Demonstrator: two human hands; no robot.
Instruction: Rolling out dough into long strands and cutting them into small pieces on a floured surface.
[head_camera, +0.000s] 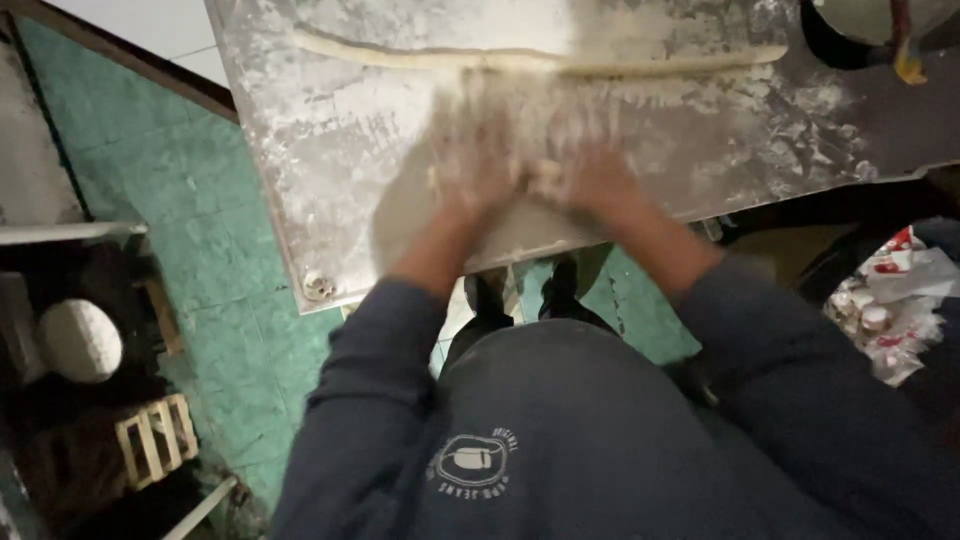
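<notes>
1. The left hand (478, 165) and the right hand (597, 178) lie palms down, side by side, on a small piece of dough (540, 172) that shows as a pale lump in the gap between them. Both hands are blurred, so I cannot tell how far the fingers are spread; they look flattened onto the dough rather than pinching it.

2. The piece of dough sits on the near part of the floured metal table (300, 130), close to the table's near edge. Its long axis seems to run left to right, across both palms, though the blur leaves its ends unseen.

3. Both hands are about equally near this piece; each covers 1 side of it.

4. Farther up the table, beyond the fingertips, lies 1 long dough rope (540, 60). It is stretched left to right, parallel to the table's near edge, and spans most of the table's width. It lies apart from the hands.

5. At the table's far right corner sits a dark round container (850, 45), only partly in view.

6. Off the table's left side, low on the green tiled floor (220, 260), rest a pale round lump (80, 340) and a small wooden crate (155, 440).

7. Off the table's right side lies a heap of red and white packets (890, 300).
</notes>
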